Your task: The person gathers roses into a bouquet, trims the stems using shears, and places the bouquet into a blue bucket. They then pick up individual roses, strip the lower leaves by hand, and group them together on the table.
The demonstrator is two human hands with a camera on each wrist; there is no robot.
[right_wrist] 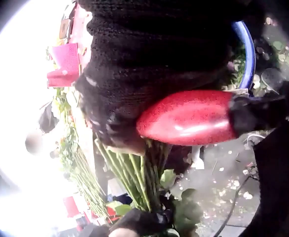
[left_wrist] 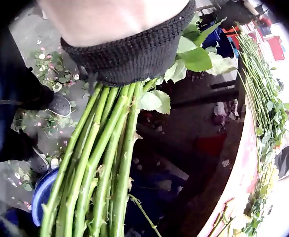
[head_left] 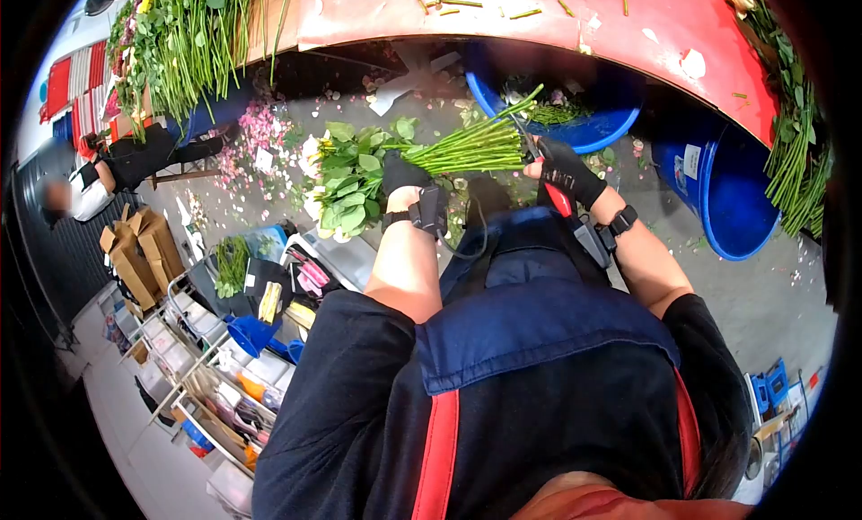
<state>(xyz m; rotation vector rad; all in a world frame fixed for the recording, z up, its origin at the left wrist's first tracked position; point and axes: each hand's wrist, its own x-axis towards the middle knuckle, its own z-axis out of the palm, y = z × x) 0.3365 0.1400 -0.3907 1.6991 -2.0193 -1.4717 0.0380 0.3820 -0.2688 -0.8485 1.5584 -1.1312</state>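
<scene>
My gloved left hand (head_left: 404, 176) grips a bunch of long-stemmed flowers (head_left: 471, 150) that lies across in front of me. Pale blooms and broad leaves point left; the bare stems run right. In the left wrist view the stems (left_wrist: 102, 163) come out below the black fingerless glove (left_wrist: 129, 57). Pruning shears with red handles (head_left: 558, 199) are gripped in my gloved right hand (head_left: 567, 171), their blades (head_left: 521, 127) right at the cut ends of the stems. A red handle (right_wrist: 189, 118) shows large beside the glove in the right wrist view, where my fingers are mostly hidden.
A blue bin (head_left: 597, 145) with green cuttings stands beyond the stem ends, another blue bin (head_left: 745, 215) to its right. The red-topped table (head_left: 539, 26) carries stem bits and flower heaps. Petals litter the floor. At far left is another person (head_left: 90, 188); shelving (head_left: 193, 367) stands behind left.
</scene>
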